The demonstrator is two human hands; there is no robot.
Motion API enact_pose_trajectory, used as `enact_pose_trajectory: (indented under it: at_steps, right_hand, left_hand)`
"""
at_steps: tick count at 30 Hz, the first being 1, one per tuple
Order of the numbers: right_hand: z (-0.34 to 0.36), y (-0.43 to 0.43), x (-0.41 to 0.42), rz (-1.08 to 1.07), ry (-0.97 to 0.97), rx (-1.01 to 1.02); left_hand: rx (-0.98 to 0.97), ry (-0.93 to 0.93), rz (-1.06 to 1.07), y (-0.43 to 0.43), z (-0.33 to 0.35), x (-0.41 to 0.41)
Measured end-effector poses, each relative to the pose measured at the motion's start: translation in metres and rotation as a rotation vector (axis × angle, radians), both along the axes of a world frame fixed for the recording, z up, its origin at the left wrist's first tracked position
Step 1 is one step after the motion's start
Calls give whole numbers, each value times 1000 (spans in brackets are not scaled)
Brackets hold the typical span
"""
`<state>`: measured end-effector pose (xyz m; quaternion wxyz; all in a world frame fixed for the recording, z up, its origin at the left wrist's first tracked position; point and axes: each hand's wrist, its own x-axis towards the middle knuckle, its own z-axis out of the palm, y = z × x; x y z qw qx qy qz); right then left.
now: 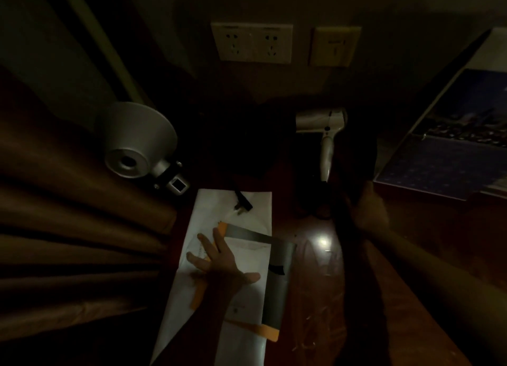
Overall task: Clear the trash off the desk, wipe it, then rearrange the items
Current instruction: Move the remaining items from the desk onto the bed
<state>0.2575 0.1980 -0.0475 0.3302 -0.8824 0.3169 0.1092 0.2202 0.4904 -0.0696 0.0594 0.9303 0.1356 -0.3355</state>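
The scene is dim. My left hand (219, 264) lies flat with spread fingers on an orange-and-grey booklet (277, 280), which sits on a long white sheet (241, 209) on the dark wooden desk (310, 228). My right hand (370, 209) grips the edge of a large black object (356, 157) that I cannot identify in the dark. A white hair dryer (326, 135) lies behind it. Its black plug (242, 205) rests on the white sheet's far end.
A silver desk lamp (137, 143) stands at the left by brown curtains (68, 228). Wall sockets (252, 43) and a switch (334, 46) are on the back wall. A calendar with a blue picture (444, 146) leans at the right. Crinkled clear plastic (321, 297) lies beside the booklet.
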Motion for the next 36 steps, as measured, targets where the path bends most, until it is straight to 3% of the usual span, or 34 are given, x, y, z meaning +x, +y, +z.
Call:
enact_pose_trajectory:
  at_steps: [4,10,14,22,26,36]
  right_hand:
    - [0,15,-5,70,264,-115]
    - [4,77,-95,61,231,-154]
    - [-6,113,-144,-3,163,-52]
    - [8,145,-171,-84,52,87]
    - [16,147,-178,-144,42,134]
    - [19,164,-196,-205,-5,218]
  left_hand:
    - [-57,22,58,1,1,2]
    - [-118,33,108,0,7,3]
    - [-107,13,125,-2,12,2]
    - [-107,-354,6,3,15,-23]
    - [-281,-318,160,36,17,-22]
    - [-461,-265,401,46,19,-27]
